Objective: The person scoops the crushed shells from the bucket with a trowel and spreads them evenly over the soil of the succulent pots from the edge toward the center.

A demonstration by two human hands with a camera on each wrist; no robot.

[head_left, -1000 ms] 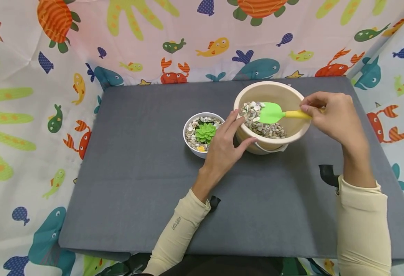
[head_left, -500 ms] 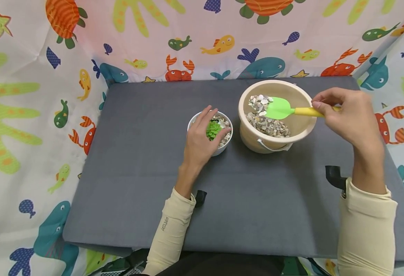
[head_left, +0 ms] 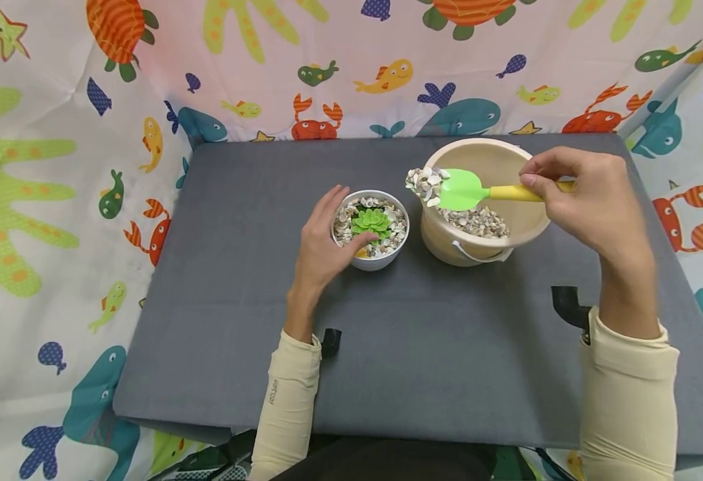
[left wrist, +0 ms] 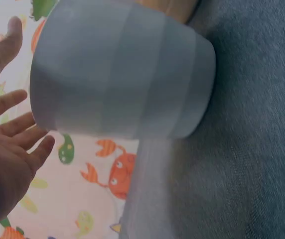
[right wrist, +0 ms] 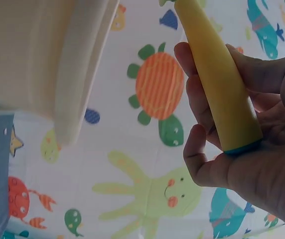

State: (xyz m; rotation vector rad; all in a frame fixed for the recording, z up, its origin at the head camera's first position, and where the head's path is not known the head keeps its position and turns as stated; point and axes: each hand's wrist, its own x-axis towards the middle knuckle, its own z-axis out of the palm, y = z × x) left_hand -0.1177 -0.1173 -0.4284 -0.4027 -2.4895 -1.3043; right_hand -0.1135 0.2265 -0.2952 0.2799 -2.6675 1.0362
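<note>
My right hand pinches the yellow handle of a small green toy shovel. Shell bits and pebbles heap on its blade, which juts out past the left rim of the beige bucket. More pebbles lie inside that bucket. My left hand is spread at the left side of a white pot, thumb over the near rim. A green succulent sits in the pot among pebbles. In the left wrist view the fingers are loosely extended beside the pot; contact is unclear.
The grey table carries the pot and, right of it, the bucket with its white handle hanging at the front. A curtain printed with sea animals rises behind the table and at both sides.
My left hand has left the bucket rim and come over the pot to its left side. The loaded shovel has been lifted and shifted left, over the bucket's rim toward the pot.
</note>
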